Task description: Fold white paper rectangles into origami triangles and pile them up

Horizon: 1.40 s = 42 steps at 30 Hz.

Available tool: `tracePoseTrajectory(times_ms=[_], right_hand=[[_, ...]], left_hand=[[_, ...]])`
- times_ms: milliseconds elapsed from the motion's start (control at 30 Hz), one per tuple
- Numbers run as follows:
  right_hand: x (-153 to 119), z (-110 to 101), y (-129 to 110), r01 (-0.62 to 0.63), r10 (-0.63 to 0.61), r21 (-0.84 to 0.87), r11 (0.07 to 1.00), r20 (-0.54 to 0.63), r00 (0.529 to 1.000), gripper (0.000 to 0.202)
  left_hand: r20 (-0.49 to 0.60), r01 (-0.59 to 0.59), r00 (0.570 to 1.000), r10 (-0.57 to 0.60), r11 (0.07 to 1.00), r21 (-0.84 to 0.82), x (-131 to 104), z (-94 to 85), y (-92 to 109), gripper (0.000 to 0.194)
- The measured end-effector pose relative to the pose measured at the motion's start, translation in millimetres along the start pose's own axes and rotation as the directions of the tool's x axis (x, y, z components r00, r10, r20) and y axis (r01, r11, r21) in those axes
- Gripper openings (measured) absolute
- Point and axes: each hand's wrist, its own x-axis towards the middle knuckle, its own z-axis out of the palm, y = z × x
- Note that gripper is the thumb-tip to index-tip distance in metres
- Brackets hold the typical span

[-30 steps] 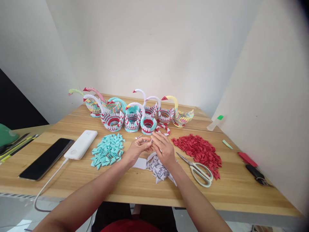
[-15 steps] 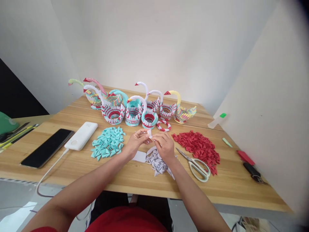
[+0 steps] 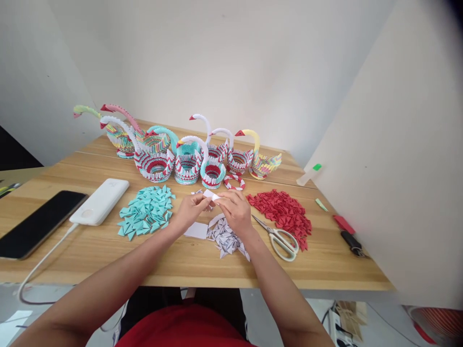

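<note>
A small white paper piece point(image 3: 210, 194) is pinched between my left hand point(image 3: 192, 208) and my right hand point(image 3: 235, 210), just in front of the folded swans. Both hands have their fingers closed on it. Below them on the table lie white paper sheets point(image 3: 196, 230) and a pile of folded white pieces point(image 3: 226, 237), partly under my right wrist. Folded turquoise pieces point(image 3: 147, 210) are heaped to the left of my left hand. To the right of my right hand is a heap of folded red pieces point(image 3: 282, 212), with scissors point(image 3: 278, 237) lying beside it.
Several paper swans point(image 3: 155, 164) stand across the back, with a red and white ring point(image 3: 234, 182) in front. At left are a black phone point(image 3: 39, 221) and a white power bank point(image 3: 99, 201) with a cable. A green-capped tube point(image 3: 309, 174) lies far right.
The whole view has shifted, so the table's items appear farther left. The paper between my hands has turned from upright to slanting, and my right fingers lie further over it.
</note>
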Motion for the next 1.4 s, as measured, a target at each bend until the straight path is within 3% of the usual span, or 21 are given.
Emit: tracePoseTrajectory(times_ms=[300,467,667,800,1233,1400], right_hand=[[-0.1,-0.3,3.0,-0.066,0.064,0.08,0.995,0.024,0.998,0.008],[0.6,-0.2,-0.9,-0.208,0.21,0.215,0.954,0.013,0.978,0.008],[0.3,-1.6,-3.3,-0.458,0.451,0.346,0.819,0.107,0.886,0.013],[0.8,-1.6,-3.8,-0.528,0.52,0.377,0.761,0.132,0.844,0.016],[-2.4,3.0,-2.3,-0.543,0.54,0.41,0.733,0.135,0.831,0.016],[-3.1,3.5,-4.6,-0.48,0.488,0.334,0.811,0.066,0.87,0.023]], left_hand=[[-0.028,-0.228,0.968,0.251,0.916,0.331,-0.7,-4.2,-5.1,0.025],[0.043,-0.324,0.943,0.331,0.877,0.356,-2.3,-5.1,-1.5,0.026],[0.109,-0.293,0.956,0.272,0.91,0.295,-2.7,-4.6,-0.5,0.028],[0.119,-0.27,0.963,0.244,0.905,0.328,-3.0,-4.5,-1.7,0.028],[0.141,-0.205,0.975,0.169,0.931,0.301,-4.5,-2.9,2.2,0.029],[0.157,-0.123,0.982,0.106,0.987,0.105,-3.7,2.5,-3.2,0.024]])
